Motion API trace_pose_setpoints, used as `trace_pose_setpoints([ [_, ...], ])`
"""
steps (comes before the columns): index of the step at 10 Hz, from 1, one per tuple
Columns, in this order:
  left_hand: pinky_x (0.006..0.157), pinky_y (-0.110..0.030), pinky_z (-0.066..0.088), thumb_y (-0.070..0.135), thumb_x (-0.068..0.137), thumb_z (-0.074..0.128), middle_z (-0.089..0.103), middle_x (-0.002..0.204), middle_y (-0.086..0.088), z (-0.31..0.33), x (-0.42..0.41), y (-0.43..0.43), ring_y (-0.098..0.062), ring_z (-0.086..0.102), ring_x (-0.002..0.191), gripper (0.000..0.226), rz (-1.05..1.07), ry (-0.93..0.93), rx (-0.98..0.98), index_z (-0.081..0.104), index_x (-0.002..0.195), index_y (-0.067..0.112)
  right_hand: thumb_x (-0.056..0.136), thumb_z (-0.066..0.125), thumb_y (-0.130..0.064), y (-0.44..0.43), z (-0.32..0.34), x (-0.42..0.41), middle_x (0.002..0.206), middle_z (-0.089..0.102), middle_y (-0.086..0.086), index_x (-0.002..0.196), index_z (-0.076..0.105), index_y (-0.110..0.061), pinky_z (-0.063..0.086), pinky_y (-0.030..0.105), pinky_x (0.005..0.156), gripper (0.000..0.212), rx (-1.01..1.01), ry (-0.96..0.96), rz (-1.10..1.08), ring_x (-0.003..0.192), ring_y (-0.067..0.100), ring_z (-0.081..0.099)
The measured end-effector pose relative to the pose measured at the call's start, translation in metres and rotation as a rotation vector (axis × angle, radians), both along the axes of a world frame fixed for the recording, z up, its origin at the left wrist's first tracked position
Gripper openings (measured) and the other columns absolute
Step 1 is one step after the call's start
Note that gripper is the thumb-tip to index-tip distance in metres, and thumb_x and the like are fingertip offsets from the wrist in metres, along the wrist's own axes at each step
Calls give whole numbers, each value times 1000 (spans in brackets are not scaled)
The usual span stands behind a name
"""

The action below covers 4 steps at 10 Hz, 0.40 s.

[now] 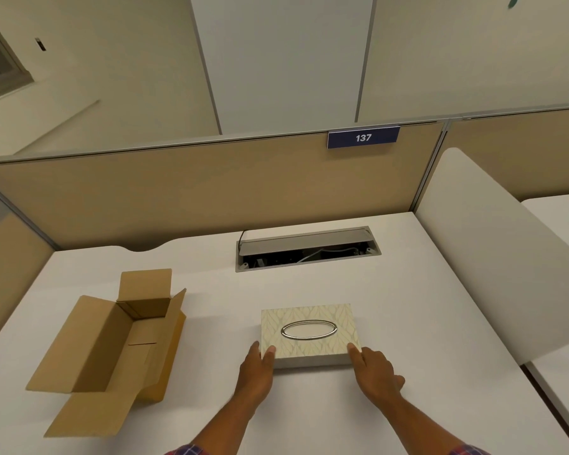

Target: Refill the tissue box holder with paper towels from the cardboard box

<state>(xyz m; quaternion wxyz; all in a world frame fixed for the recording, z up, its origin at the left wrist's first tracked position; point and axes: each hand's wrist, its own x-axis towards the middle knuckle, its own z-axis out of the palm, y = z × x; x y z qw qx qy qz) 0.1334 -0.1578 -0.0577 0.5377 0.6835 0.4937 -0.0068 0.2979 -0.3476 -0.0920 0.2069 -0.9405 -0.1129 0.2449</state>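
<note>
The tissue box holder (309, 315), cream with a leaf pattern and a silver oval ring around its slot, lies flat on the white desk (391, 307) in front of me. My left hand (256, 369) grips its near left corner, thumb on the lid. My right hand (373, 369) grips its near right corner the same way. The cardboard box (112, 343) stands open at the left, flaps spread. The part of its inside that I can see holds no paper towels.
A recessed cable tray (307, 249) with its lid raised sits in the desk behind the holder. A tan partition (211, 192) bearing a blue sign "137" (363, 137) closes the back. A white side divider (490, 257) stands at the right.
</note>
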Motion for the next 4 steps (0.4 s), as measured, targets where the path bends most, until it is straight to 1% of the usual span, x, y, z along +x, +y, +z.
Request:
trace_pose_setpoints([
  [1, 121, -45, 38, 39, 110, 41, 38, 168, -12, -5, 3, -1, -34, 42, 152, 67, -80, 95, 206, 14, 166, 14, 100, 36, -61, 1, 4, -1, 125, 63, 6, 130, 57, -22, 39, 47, 97, 54, -14, -143, 59, 117, 28, 59],
  [2, 125, -45, 33, 37, 110, 41, 30, 172, -12, -5, 4, 0, -33, 34, 155, 69, -180, 170, 408, 9, 166, 12, 99, 37, -57, 1, 5, 2, 134, 60, 9, 139, 51, -16, 43, 49, 96, 59, -61, -255, 128, 121, 31, 58],
  [3, 133, -44, 15, 36, 111, 37, 7, 177, -15, 4, 9, 6, -33, 8, 163, 71, -369, 245, 648, 1, 166, 8, 95, 34, -58, 2, 13, 8, 142, 58, 16, 142, 51, -9, 47, 55, 97, 70, -78, -438, 281, 127, 36, 57],
  [4, 134, -45, 4, 41, 110, 34, -4, 177, -15, 11, 16, 6, -32, -5, 164, 75, -466, 230, 729, -3, 166, 9, 98, 33, -57, 12, 27, 16, 156, 44, 16, 151, 40, -11, 39, 55, 110, 71, -73, -474, 368, 142, 34, 44],
])
